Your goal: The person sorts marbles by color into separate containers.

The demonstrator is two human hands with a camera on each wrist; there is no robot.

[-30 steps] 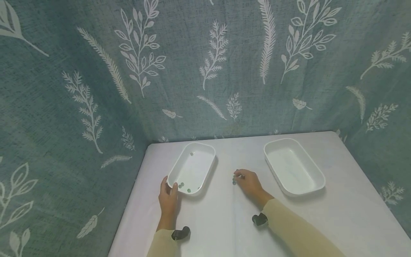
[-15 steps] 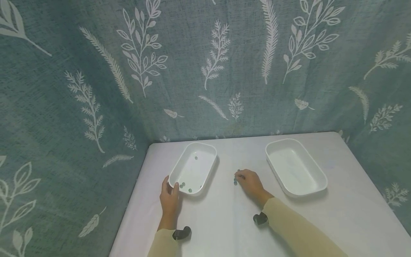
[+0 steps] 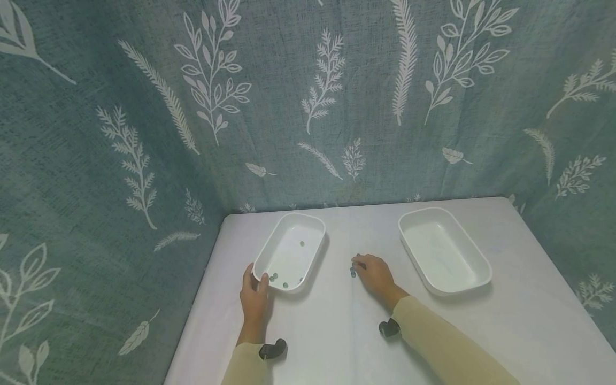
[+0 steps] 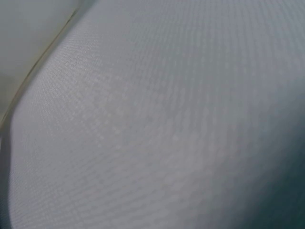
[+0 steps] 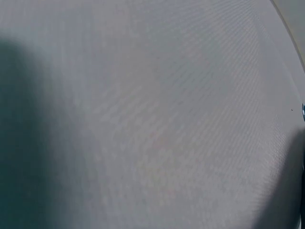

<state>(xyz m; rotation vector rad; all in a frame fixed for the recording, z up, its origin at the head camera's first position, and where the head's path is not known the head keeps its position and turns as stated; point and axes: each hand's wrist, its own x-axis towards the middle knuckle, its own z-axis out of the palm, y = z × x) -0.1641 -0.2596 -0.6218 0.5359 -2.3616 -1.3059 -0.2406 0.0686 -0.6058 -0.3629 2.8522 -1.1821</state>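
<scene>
My left hand point(image 3: 254, 299) grips the near left corner of a white tray point(image 3: 315, 251), thumb over its rim and fingers along the outside. Several small greenish marbles point(image 3: 285, 285) lie mostly at the tray's near end, with one marble point(image 3: 301, 244) farther up the floor. Right of this tray, my right hand point(image 3: 375, 274) is low over the table, fingers bent down among several bluish-green marbles point(image 3: 353, 272). They show just beside the fingertips; I cannot tell whether one is pinched. Only the tray's edge point(image 4: 40, 59) shows in the left wrist view, without the hand.
A second white tray point(image 3: 440, 251) stands to the right of my right hand, with no marbles visible in it. Both trays are on a white cloth-covered table point(image 3: 332, 331). A green leaf-patterned curtain point(image 3: 289, 123) hangs behind and along the left side.
One marble in the left tray has rolled from the far left part toward the middle right. Both hands keep nearly the same place, and the head view has shifted slightly.
</scene>
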